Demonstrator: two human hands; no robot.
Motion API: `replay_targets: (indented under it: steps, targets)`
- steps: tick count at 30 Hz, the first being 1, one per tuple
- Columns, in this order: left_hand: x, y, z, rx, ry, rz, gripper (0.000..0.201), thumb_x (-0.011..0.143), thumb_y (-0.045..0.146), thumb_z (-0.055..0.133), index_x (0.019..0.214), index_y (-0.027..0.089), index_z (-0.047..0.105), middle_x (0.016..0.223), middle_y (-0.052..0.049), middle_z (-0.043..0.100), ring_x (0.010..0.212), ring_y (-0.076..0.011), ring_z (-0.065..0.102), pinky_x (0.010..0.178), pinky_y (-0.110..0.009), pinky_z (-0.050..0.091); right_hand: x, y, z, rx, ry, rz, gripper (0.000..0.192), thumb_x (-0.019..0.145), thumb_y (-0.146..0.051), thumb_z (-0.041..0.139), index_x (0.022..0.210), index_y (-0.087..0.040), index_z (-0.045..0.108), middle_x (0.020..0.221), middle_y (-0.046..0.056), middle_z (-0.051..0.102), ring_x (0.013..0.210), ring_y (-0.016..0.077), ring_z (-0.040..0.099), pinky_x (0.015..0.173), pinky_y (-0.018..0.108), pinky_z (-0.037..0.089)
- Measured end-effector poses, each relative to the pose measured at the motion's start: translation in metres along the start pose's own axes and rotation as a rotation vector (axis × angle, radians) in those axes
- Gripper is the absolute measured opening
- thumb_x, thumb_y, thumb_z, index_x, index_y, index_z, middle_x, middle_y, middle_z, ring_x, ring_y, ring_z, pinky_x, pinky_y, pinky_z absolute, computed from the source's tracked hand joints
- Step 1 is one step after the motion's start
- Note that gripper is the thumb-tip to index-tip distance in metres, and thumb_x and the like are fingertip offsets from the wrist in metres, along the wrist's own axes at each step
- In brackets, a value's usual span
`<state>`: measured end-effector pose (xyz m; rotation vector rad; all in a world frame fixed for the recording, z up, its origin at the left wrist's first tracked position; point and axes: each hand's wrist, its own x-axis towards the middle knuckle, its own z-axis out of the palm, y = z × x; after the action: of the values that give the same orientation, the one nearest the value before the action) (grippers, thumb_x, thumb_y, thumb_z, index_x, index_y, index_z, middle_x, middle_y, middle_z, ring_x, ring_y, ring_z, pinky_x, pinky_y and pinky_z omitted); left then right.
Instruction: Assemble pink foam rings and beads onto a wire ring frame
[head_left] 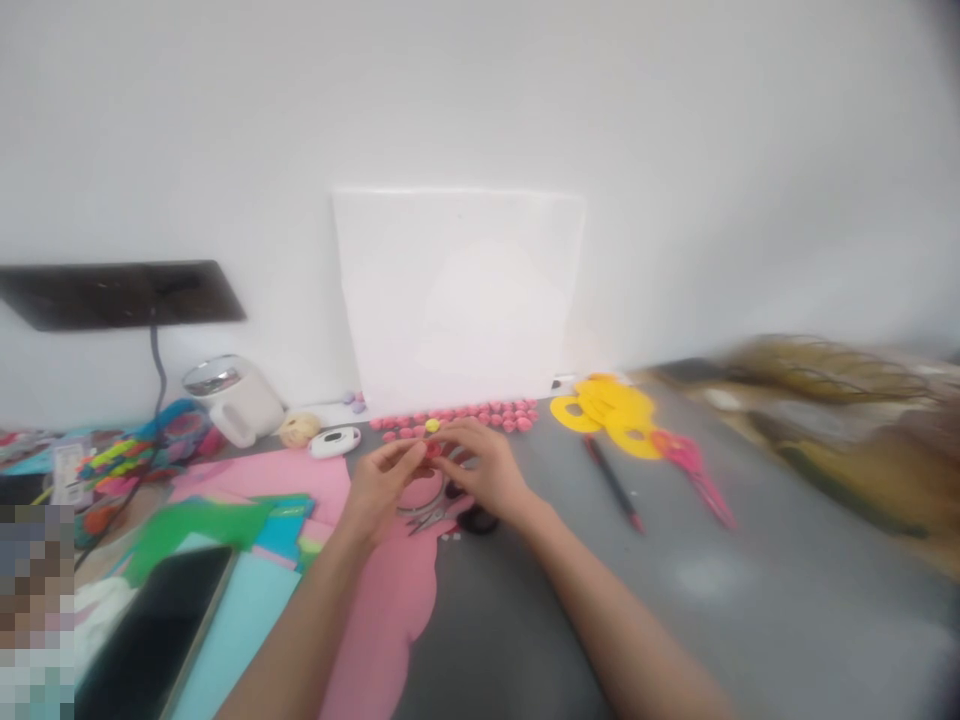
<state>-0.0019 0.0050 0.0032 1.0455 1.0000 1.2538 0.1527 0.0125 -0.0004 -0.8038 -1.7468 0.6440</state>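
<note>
My left hand [379,487] and my right hand [491,470] meet over the desk, fingertips pinched together. Between them is a small red-pink paper piece [433,450], apparently curled; its exact shape is blurred and partly covered by fingers. Just beyond stand rows of small pink paper rosettes [517,412], with one yellow ball-like piece [433,426] in front of them. Under my hands lie scissors [429,517] and a black round object [477,520], partly hidden by my right hand. A pink paper sheet with a scalloped edge [382,610] spreads beneath my left forearm.
A white board [461,300] leans on the wall. To the right lie yellow paper cutouts [611,405], a dark pen [616,485] and pink scissors [697,475]. Leftward are a white mug [244,405], coloured paper sheets [199,530], a phone [161,630] and a hanging cable [157,360].
</note>
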Motion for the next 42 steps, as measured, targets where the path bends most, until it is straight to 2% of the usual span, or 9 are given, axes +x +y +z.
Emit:
replay_targets:
  steps: [6, 11, 16, 20, 24, 29, 33, 38, 42]
  targets:
    - [0.000, 0.001, 0.001, 0.025, 0.038, 0.008, 0.027, 0.062, 0.032, 0.075, 0.081, 0.013, 0.071, 0.080, -0.007, 0.070, 0.072, -0.0163, 0.062, 0.069, -0.030, 0.052, 0.001, 0.000, -0.001, 0.053, -0.050, 0.067, 0.021, 0.077, -0.028, 0.062, 0.097, -0.022, 0.067, 0.085, 0.004, 0.062, 0.071, 0.0127, 0.061, 0.061, 0.024, 0.056]
    - [-0.001, 0.001, 0.001, 0.046, 0.057, 0.011, 0.026, 0.061, 0.031, 0.075, 0.080, 0.014, 0.072, 0.080, -0.007, 0.070, 0.071, -0.0165, 0.062, 0.070, -0.031, 0.052, 0.000, 0.001, 0.000, 0.124, -0.061, 0.096, 0.027, 0.076, -0.024, 0.062, 0.102, -0.022, 0.065, 0.093, 0.005, 0.059, 0.074, 0.0130, 0.062, 0.062, 0.025, 0.057]
    - [-0.001, 0.000, 0.000, 0.066, 0.042, 0.006, 0.029, 0.061, 0.034, 0.075, 0.081, 0.013, 0.071, 0.076, -0.007, 0.070, 0.069, -0.0175, 0.062, 0.070, -0.032, 0.052, 0.000, 0.002, 0.001, 0.132, -0.076, 0.081, 0.024, 0.074, -0.020, 0.062, 0.097, -0.022, 0.067, 0.093, 0.006, 0.059, 0.075, 0.0137, 0.061, 0.063, 0.026, 0.057]
    - [0.001, -0.002, -0.003, 0.096, 0.030, 0.021, 0.032, 0.066, 0.039, 0.070, 0.083, 0.012, 0.070, 0.078, -0.008, 0.070, 0.072, -0.0187, 0.063, 0.072, -0.033, 0.051, 0.000, 0.006, 0.000, 0.094, -0.021, 0.102, 0.022, 0.073, -0.024, 0.063, 0.094, -0.020, 0.067, 0.089, 0.005, 0.064, 0.072, 0.0147, 0.063, 0.063, 0.027, 0.056]
    - [0.001, -0.002, -0.005, 0.181, 0.080, 0.035, 0.035, 0.068, 0.044, 0.067, 0.081, 0.011, 0.071, 0.076, -0.010, 0.070, 0.072, -0.0201, 0.063, 0.072, -0.033, 0.050, 0.003, 0.013, -0.007, 0.012, 0.111, 0.174, 0.019, 0.072, -0.024, 0.062, 0.090, -0.017, 0.067, 0.085, 0.006, 0.068, 0.072, 0.0167, 0.065, 0.067, 0.031, 0.056]
    - [0.000, 0.004, -0.006, 0.303, 0.163, 0.064, 0.035, 0.070, 0.046, 0.064, 0.076, 0.013, 0.070, 0.064, -0.007, 0.067, 0.059, -0.0145, 0.055, 0.061, -0.026, 0.046, 0.008, 0.027, -0.024, -0.111, 0.262, 0.336, 0.023, 0.067, -0.027, 0.064, 0.086, -0.015, 0.067, 0.079, 0.008, 0.070, 0.068, 0.0185, 0.065, 0.066, 0.034, 0.055]
    - [-0.001, 0.006, -0.007, 0.358, 0.180, 0.085, 0.031, 0.070, 0.045, 0.064, 0.073, 0.014, 0.069, 0.059, -0.004, 0.065, 0.052, -0.0123, 0.050, 0.054, -0.024, 0.042, 0.007, 0.036, -0.047, -0.231, 0.269, 0.382, 0.023, 0.067, -0.029, 0.063, 0.084, -0.014, 0.068, 0.073, 0.007, 0.071, 0.066, 0.0185, 0.065, 0.067, 0.033, 0.053]
    - [0.001, 0.005, -0.009, 0.384, 0.167, 0.086, 0.032, 0.071, 0.046, 0.063, 0.075, 0.015, 0.067, 0.055, -0.003, 0.061, 0.048, -0.0111, 0.046, 0.048, -0.022, 0.038, -0.010, 0.043, -0.085, -0.430, 0.296, 0.459, 0.022, 0.065, -0.029, 0.062, 0.081, -0.014, 0.068, 0.070, 0.007, 0.070, 0.066, 0.0204, 0.065, 0.066, 0.032, 0.051]
    - [0.002, 0.001, -0.012, 0.403, 0.169, 0.063, 0.035, 0.069, 0.049, 0.063, 0.075, 0.015, 0.066, 0.055, -0.003, 0.062, 0.045, -0.0110, 0.046, 0.045, -0.022, 0.037, -0.024, 0.050, -0.102, -0.457, 0.319, 0.573, 0.019, 0.066, -0.028, 0.058, 0.077, -0.014, 0.067, 0.073, 0.007, 0.070, 0.068, 0.0214, 0.066, 0.066, 0.031, 0.050]
